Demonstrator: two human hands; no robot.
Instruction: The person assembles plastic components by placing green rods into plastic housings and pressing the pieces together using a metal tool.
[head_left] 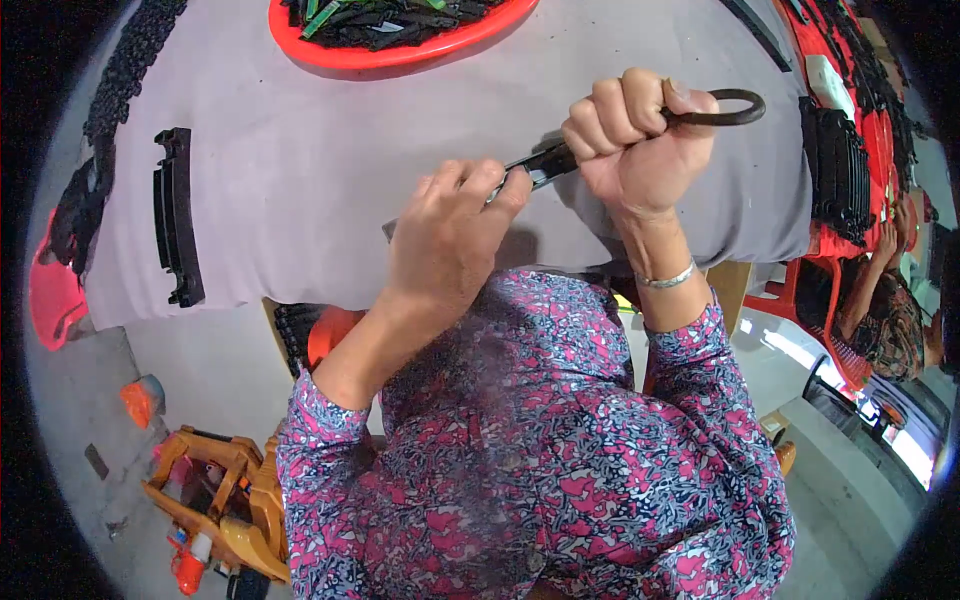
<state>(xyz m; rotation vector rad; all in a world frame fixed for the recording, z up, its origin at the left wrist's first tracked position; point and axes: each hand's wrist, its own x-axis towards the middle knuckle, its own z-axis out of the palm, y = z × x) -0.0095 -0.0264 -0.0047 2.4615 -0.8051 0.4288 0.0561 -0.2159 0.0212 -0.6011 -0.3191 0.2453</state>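
My right hand (pixel 635 140) is closed around the handle of a dark looped-handle cutting tool (pixel 725 108), whose loop sticks out to the right of my fist. The tool's blade end (pixel 545 163) runs down-left to my left hand (pixel 455 230). My left hand pinches a small dark piece at the blade tip; the piece itself is mostly hidden by my fingers. Both hands hover over the near edge of a grey cloth-covered table (pixel 330 180).
A long black plastic part (pixel 175 215) lies at the table's left. A red tray (pixel 400 30) of black parts sits at the far edge. Stacked black parts (pixel 840 170) and red trays stand at the right. Another person (pixel 885 310) sits at right. Orange toys (pixel 220 500) lie on the floor.
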